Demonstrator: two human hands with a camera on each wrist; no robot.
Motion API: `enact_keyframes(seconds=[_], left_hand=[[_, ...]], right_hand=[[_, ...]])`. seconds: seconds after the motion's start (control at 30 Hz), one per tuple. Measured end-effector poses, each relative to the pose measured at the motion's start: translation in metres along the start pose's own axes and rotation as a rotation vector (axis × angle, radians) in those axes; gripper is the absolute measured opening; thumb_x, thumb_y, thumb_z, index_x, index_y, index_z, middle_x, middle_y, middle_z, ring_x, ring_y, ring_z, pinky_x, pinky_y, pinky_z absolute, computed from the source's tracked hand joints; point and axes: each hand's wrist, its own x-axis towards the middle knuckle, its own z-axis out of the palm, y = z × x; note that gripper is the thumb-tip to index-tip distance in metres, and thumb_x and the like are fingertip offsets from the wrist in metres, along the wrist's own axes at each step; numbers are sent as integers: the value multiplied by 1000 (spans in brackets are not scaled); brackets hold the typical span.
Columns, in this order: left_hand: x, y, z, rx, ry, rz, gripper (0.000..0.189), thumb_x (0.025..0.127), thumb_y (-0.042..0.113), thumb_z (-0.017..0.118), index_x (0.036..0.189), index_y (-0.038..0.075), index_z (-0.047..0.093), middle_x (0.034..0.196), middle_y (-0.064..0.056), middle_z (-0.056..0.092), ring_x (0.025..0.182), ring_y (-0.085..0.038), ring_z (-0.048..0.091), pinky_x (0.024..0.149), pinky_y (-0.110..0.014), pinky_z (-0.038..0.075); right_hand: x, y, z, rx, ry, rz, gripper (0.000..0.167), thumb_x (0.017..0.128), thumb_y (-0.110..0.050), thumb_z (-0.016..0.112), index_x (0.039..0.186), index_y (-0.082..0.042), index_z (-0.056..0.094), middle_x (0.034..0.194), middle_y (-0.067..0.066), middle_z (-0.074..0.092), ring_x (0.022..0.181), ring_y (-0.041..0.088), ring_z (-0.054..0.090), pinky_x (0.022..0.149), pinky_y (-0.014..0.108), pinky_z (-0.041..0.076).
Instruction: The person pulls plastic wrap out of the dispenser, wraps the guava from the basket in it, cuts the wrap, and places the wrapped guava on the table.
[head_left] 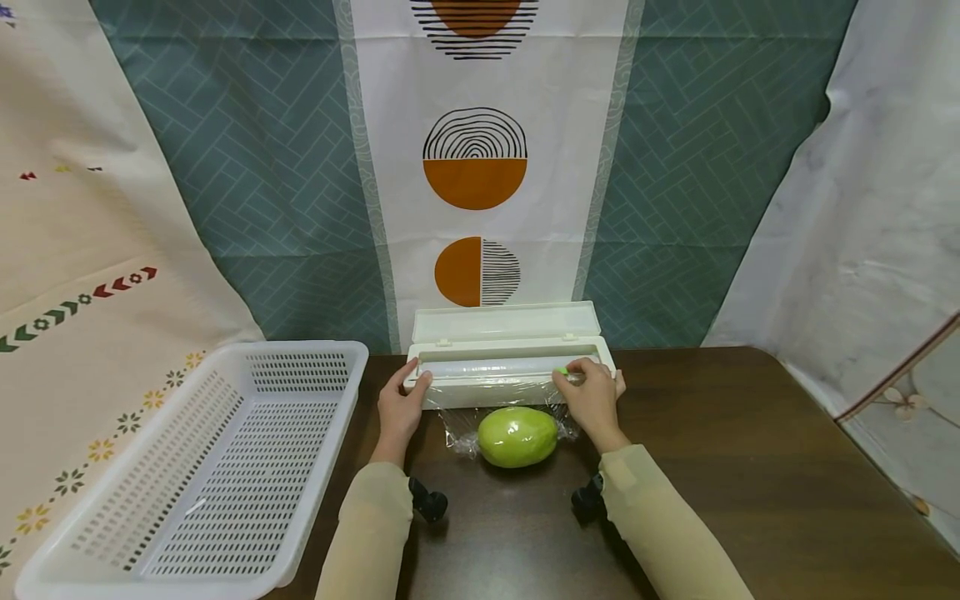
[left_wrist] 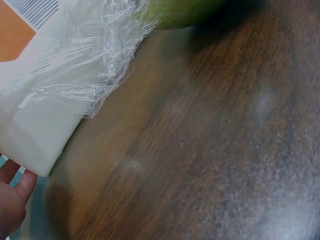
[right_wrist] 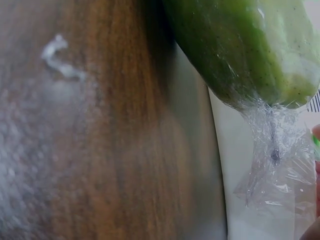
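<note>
A white cling film dispenser box (head_left: 510, 321) stands at the back of the table, its lid raised and a film roll (head_left: 480, 367) inside. My left hand (head_left: 400, 408) grips the box's left end; the left wrist view shows its fingertips (left_wrist: 26, 186) at the corner. At the right end, my right hand (head_left: 595, 404) pinches a small green slider (head_left: 562, 371) on the front edge. Before the box lies a green oval fruit (head_left: 517, 437), perhaps a papaya, wrapped in clear film (right_wrist: 275, 155) bunched at its ends. More film hangs over the box front.
To the left is a white perforated plastic basket (head_left: 318, 454). Under everything spreads a dark wooden table (head_left: 697, 467). Patterned cloth (head_left: 292, 167) hangs behind the table and along both sides. A small whitish mark (right_wrist: 60, 60) shows on the wood in the right wrist view.
</note>
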Motion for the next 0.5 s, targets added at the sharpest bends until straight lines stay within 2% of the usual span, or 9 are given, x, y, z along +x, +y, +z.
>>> enact_keyframes(seconds=[0.33, 0.5], left_hand=[[-1, 2, -1, -8, -19, 2, 45, 89, 28, 65, 132, 18, 57, 143, -10, 47, 137, -27, 36, 111, -45, 30], [-1, 1, -1, -6, -16, 0, 45, 89, 29, 65, 132, 18, 57, 143, -9, 47, 137, -26, 36, 111, -44, 30]], right_hand=[[0, 0, 0, 6, 11, -3, 22, 80, -24, 70, 90, -4, 67, 87, 15, 69, 93, 32, 55, 111, 61, 2], [1, 0, 0, 12, -6, 12, 22, 82, -24, 68, 91, -4, 66, 90, 15, 69, 95, 31, 54, 112, 59, 0]])
